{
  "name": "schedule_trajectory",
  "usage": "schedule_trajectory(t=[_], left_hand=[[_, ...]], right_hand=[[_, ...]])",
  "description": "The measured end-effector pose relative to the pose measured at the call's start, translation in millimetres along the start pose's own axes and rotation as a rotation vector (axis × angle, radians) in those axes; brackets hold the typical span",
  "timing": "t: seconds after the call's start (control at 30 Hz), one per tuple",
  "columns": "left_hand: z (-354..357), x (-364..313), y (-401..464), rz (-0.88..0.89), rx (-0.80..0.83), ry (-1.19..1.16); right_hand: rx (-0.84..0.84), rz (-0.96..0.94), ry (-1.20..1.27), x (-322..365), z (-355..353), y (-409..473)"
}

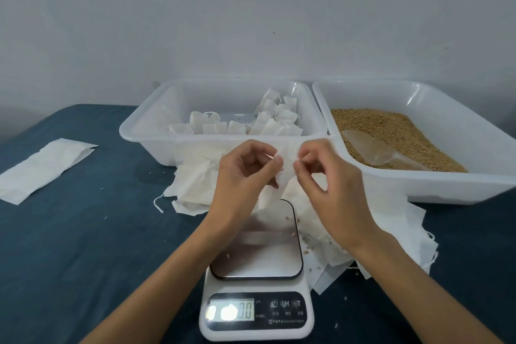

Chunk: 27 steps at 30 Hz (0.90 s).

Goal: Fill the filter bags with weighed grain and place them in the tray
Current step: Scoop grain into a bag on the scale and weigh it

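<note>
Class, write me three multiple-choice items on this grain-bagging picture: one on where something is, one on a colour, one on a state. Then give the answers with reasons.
1. Where does the clear scoop lie?
A. On the scale
B. In the right tray, on the grain
C. In the left tray, among the filled bags

2. What colour is the table cover?
A. Dark blue
B. Red
C. Yellow

3. What does the scale display read?
A. 25.0
B. It is off
C. 0.0

Answers:
1. B: the scoop rests on the brown grain in the right tray.
2. A: the cloth around the scale is dark blue.
3. C: the lit screen shows 0.0, while the left hand and right hand hold an empty filter bag above the plate.
</note>
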<state>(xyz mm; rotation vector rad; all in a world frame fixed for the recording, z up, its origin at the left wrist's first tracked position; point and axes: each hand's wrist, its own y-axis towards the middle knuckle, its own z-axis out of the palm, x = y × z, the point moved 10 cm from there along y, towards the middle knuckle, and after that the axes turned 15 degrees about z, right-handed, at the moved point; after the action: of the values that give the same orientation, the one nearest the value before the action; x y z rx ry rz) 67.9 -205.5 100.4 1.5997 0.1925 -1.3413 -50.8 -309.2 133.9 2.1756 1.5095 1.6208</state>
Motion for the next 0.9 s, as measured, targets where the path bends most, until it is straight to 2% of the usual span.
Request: schedule_trajectory(t=[0.07,0.13,0.2,0.27,0.37,0.43,0.5,0.57,0.63,0.7,0.77,0.9], left_hand=[[0.3,-2.1,-0.9,0.052,0.014,0.061],[5.0,-5.8,-2.3,0.129,0.072,0.159],[13.9,-9.6,-4.3,0.192,0.161,0.232],[21.9,-11.9,-6.4,0.223,0.238,0.229],[14.2,-17.0,-2.8,0.243,0.170,0.212],[-2.5,-10.9,0.8,0.159,0.042,0.240],[-9.5,6.7,1.3,-0.048,0.005,0.158],[-3.5,17.3,-0.8,-0.137,0.048,0.050],[-4.3,9.0,0.3,-0.043,0.043,0.127],[-4.7,3.0,-1.2,0.053,0.039,0.242],[-2.3,-1.7,-2.6,0.102,0.054,0.295],[-3.0,-1.1,-1.3,0.111,0.038,0.226]], right_hand=[[0.023,-0.114,-0.211,7.0,8.6,-3.3],[0.048,-0.077,-0.231,1.9,10.3,0.1],[0.094,0.050,-0.064,-5.6,9.2,3.5],[0.167,0.235,0.215,-18.4,11.5,6.2],[0.159,0.384,0.473,-30.4,3.5,10.7],[0.174,0.468,0.612,-38.5,1.1,11.5],[0.260,0.531,0.753,-42.2,8.3,11.0],[0.250,0.489,0.667,-43.1,8.1,12.2],[0.106,0.375,0.396,-40.8,-2.4,14.8],[-0.034,0.333,0.247,-43.1,-13.7,14.9],[-0.089,0.344,0.245,-46.1,-19.8,13.4],[0.040,0.349,0.409,-37.8,-9.2,10.9]])
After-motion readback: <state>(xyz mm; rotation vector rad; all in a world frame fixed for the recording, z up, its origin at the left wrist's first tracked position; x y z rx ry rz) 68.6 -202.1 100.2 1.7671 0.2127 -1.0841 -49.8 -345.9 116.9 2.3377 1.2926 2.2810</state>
